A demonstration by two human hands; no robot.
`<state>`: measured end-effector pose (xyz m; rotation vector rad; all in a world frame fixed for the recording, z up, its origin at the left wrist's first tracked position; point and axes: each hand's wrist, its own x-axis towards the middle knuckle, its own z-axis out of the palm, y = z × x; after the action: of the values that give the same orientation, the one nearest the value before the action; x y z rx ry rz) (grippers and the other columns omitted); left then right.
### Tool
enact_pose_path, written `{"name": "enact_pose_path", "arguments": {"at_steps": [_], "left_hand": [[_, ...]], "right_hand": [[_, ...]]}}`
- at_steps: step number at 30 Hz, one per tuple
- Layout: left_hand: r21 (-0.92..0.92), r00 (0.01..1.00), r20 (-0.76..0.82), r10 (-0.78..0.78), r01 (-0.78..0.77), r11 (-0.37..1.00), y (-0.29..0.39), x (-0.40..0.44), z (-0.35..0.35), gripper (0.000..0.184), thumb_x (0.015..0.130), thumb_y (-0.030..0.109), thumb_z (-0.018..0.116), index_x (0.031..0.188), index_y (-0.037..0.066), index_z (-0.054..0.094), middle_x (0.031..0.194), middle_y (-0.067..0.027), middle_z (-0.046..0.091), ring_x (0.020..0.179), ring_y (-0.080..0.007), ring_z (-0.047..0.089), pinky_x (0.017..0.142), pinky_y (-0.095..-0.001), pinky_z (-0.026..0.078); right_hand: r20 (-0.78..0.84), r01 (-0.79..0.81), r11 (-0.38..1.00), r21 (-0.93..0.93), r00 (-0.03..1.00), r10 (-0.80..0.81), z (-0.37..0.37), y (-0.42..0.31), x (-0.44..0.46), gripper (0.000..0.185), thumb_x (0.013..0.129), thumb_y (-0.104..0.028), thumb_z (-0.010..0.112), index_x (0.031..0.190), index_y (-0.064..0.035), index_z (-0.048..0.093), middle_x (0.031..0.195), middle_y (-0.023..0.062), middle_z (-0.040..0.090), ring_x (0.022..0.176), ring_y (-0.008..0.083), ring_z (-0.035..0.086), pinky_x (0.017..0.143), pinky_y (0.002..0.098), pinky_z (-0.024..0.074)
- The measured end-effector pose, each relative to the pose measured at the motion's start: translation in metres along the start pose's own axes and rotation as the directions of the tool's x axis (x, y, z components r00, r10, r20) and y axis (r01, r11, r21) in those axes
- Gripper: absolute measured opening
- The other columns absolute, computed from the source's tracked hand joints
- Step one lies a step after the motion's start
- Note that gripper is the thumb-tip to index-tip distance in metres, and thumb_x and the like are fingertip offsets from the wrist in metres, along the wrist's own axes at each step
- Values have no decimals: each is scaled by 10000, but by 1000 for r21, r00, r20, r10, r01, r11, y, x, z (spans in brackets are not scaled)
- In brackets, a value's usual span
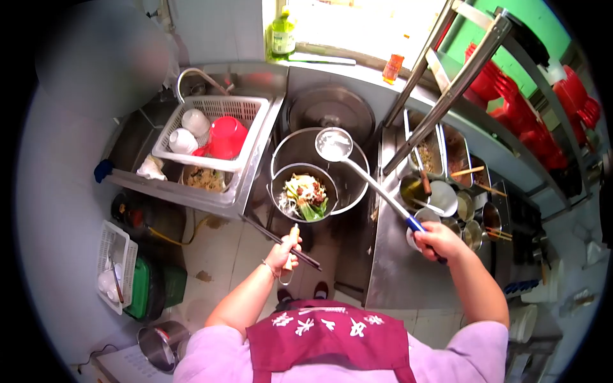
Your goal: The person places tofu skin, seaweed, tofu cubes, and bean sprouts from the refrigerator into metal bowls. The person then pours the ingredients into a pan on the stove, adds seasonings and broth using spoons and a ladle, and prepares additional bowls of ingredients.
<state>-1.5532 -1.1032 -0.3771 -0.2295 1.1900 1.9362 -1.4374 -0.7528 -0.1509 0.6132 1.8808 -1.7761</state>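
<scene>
My left hand (281, 254) is closed round the wooden handle of a small saucepan (276, 203). Inside lie pale noodles (288, 205), green leaves (314, 210) and dark reddish-brown topping. Dark chopsticks (311, 260) cross at the same hand; whether its fingers grip them too, I cannot tell. The saucepan is over the near part of a large stockpot (359, 199). My right hand (442, 242) grips the blue handle of a long ladle (377, 186). The ladle's bowl, with whitish liquid in it, is above the stockpot's far side.
At left, a sink (239, 195) bears a white basket (258, 131) with bowls and a red container (228, 137). A large lid (332, 108) stands behind the stockpot. On the right, a steel counter (399, 274) carries several containers, below a metal rack (440, 83).
</scene>
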Motion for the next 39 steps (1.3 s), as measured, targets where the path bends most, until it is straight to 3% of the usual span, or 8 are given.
{"name": "enact_pose_path", "arguments": {"at_steps": [5,12,15,18,21,28,38,39], "left_hand": [[-42,997,63,53,-50,998,2,28,0,241,884,305,538,993,100,478,685,6,459,474,-74,406,405,-219,371],[-90,995,73,67,-60,994,1,30,10,236,884,298,536,998,99,481,698,2,464,484,-76,414,412,-227,378],[-75,995,54,81,-77,994,4,28,18,245,867,264,518,1025,88,456,672,19,418,494,-67,379,416,-213,344],[-86,992,89,84,-76,993,0,31,14,242,872,274,531,1022,91,481,720,-6,479,492,-79,422,427,-230,390],[-76,995,64,76,-71,995,3,23,23,263,849,272,547,1022,91,467,687,18,436,497,-66,387,415,-214,348],[-56,994,81,72,-67,996,2,18,26,274,845,285,559,1025,96,477,700,20,453,499,-65,396,419,-212,357],[-45,988,131,80,-75,996,1,15,22,241,888,299,524,1009,96,475,710,-2,470,482,-69,411,417,-224,389],[-44,991,106,81,-77,996,3,9,27,220,850,236,524,1005,90,467,673,15,433,482,-67,382,408,-211,346]], "right_hand": [[-36,25,1000,-19,999,-26,18,-20,-67,199,837,-151,574,952,-7,499,642,13,473,444,80,421,395,225,328],[-154,-12,995,-99,988,-4,37,-19,-109,200,839,-120,574,979,3,501,661,15,493,455,77,444,405,220,343],[-185,-17,995,-101,983,-2,39,-16,-117,181,838,-105,573,965,-1,496,657,13,493,460,74,442,406,221,344],[-208,-17,989,-147,978,-14,42,-11,-124,161,841,-104,564,946,-7,492,650,8,491,461,74,449,406,221,350],[-224,-20,981,-191,974,-24,43,-11,-130,142,839,-100,555,930,-11,491,646,1,490,461,72,457,405,224,356],[-292,-36,955,-293,955,-54,51,-4,-135,156,830,-101,556,939,-3,504,619,-7,497,465,68,469,411,232,364],[-335,-36,909,-415,935,-116,56,3,-141,232,838,-107,562,1020,23,503,635,3,505,477,74,477,439,247,396],[-339,-36,896,-443,932,-130,57,3,-141,239,840,-107,565,1030,23,502,640,4,507,478,73,476,441,246,397]]}}
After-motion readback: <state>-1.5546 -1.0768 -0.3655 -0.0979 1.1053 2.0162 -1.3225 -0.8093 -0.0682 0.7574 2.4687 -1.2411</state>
